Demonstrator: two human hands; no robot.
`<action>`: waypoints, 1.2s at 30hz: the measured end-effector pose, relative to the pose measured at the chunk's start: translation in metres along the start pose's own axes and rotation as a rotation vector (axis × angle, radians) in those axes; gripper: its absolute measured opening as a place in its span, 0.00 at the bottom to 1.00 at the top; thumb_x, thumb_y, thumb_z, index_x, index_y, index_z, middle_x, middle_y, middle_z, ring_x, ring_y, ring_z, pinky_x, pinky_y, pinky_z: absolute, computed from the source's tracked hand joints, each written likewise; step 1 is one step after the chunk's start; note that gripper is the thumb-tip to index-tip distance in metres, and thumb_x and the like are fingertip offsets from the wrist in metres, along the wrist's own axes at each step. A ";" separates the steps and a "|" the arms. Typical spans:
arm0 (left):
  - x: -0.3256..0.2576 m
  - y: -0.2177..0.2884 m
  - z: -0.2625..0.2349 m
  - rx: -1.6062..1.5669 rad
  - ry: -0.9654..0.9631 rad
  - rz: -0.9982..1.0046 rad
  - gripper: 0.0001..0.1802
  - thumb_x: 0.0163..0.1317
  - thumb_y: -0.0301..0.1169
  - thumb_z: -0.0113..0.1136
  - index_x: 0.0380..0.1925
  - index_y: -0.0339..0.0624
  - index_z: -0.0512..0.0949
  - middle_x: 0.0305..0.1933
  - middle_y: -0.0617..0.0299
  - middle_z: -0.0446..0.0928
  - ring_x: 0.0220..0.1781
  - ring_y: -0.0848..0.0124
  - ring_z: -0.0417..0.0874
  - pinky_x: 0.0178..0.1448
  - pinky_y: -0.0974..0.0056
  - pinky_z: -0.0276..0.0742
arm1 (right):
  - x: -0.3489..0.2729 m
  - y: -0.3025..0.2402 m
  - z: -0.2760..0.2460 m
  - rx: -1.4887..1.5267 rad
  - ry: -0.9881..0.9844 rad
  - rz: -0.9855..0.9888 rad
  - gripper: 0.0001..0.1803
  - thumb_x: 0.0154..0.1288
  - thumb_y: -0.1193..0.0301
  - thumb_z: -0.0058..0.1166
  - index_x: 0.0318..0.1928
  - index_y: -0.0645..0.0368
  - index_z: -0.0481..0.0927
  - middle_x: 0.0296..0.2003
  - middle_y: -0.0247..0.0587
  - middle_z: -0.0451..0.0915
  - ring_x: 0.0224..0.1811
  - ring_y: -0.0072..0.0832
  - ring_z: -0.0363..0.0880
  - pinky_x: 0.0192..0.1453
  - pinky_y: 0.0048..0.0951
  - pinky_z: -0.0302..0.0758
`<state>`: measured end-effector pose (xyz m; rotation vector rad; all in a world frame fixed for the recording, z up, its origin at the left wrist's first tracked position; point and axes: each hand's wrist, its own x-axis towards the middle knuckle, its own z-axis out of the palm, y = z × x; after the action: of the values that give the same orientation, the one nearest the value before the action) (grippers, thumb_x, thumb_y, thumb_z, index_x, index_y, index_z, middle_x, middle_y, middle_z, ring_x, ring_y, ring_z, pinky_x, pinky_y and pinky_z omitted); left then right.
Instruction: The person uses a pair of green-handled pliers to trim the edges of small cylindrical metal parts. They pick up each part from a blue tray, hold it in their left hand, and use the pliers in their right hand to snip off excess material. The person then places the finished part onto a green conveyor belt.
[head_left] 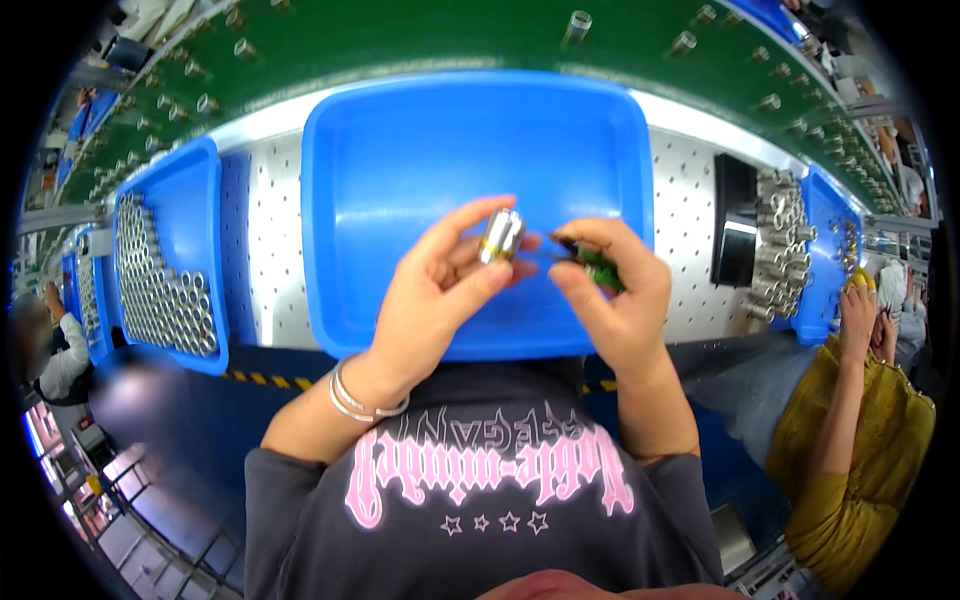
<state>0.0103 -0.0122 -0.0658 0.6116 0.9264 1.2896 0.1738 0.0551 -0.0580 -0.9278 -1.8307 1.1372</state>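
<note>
Over the empty blue tray (400, 180), a small metal cylinder (501, 235) is pinched between the fingers of the left hand (440, 290). A green-handled tool (592, 265) is gripped in the right hand (620, 300), tip just beside the cylinder. Judged mid-step: tip must be brought squarely to the part. Similar cylinders are packed in the left tray (165, 280).

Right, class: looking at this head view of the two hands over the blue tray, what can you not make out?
- Green tool in the right hand: head view, fingers hide most of it, so its kind is unclear.
- Metal cylinder in the left hand: lower end hidden by the fingers.
- Parts on the green belt: too small, bent at the rim.
- Blue tray front edge: hidden behind wrists.
</note>
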 end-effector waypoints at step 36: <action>-0.102 0.128 -0.208 1.736 0.818 0.033 0.12 0.50 0.25 0.61 0.38 0.40 0.76 0.37 0.55 0.77 0.41 0.61 0.78 0.46 0.63 0.73 | 0.120 0.080 -0.037 -0.211 0.085 0.128 0.08 0.60 0.71 0.55 0.36 0.64 0.78 0.26 0.28 0.74 0.25 0.13 0.67 0.30 0.14 0.62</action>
<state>-0.2351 -0.1078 -0.0450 1.3901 2.7279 0.3934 0.1687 0.1999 -0.0926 -1.2110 -1.8689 0.9770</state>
